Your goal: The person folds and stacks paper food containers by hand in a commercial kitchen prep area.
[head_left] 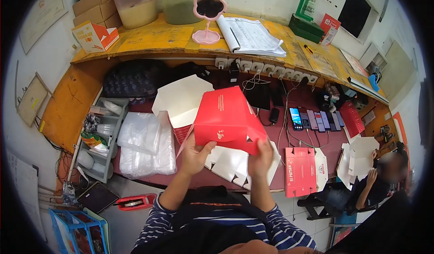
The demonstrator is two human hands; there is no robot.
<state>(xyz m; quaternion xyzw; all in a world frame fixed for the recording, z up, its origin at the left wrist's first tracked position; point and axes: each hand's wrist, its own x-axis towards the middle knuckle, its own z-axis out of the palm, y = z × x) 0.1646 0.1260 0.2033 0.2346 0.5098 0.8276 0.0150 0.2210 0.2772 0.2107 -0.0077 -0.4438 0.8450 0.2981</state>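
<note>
A red cardboard food box (pixel 221 116), partly folded into shape, is held up over the table between my two hands. My left hand (pixel 195 158) grips its lower left edge, thumb on the red face. At the lower right corner, beside a small cut-out, my right hand (pixel 262 160) is closed on the cardboard. Just behind it stands an open box (pixel 181 101) with a white inside and red outside. Beneath my hands lie unfolded box blanks (pixel 228 162), white side up.
Clear plastic bags (pixel 147 148) are stacked left, beside a grey organizer (pixel 110 152). Several phones (pixel 315 119) and cables lie right of centre. Flat red cartons (pixel 299 170) overhang the front edge. At far right, a co-worker's hand (pixel 371 177) touches another box (pixel 361 157).
</note>
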